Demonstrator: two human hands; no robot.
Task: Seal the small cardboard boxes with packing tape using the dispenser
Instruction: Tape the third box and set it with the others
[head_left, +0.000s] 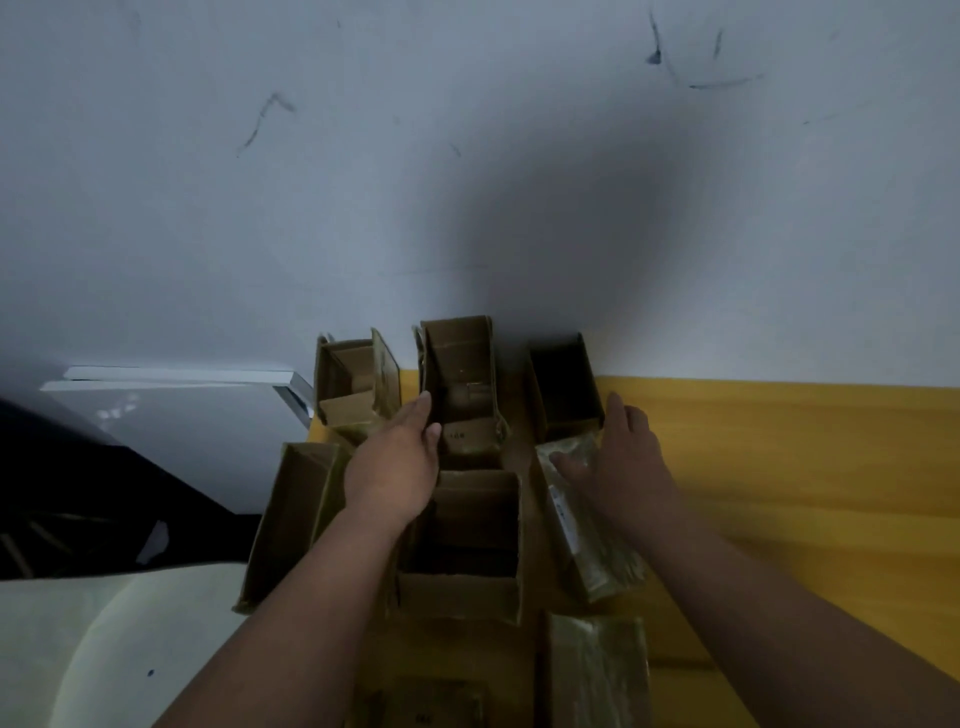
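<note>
Several small brown cardboard boxes stand on a yellow table (779, 467) against the wall. My left hand (395, 462) touches the left wall and front of the open middle back box (462, 364), fingers fairly straight. Beside the right wall of a dark open box (563, 389) lies my right hand (626, 457), fingers straight, its thumb resting on a tape-wrapped closed box (592, 545) lying flat. Another open box (467, 545) sits between my forearms. No tape dispenser is in view.
More boxes: an open one at the back left (348, 384), a tall one at the left table edge (288, 519), a taped one at the lower right (597, 670). A white surface (171, 415) and dark floor lie left. The wall (467, 156) rises behind.
</note>
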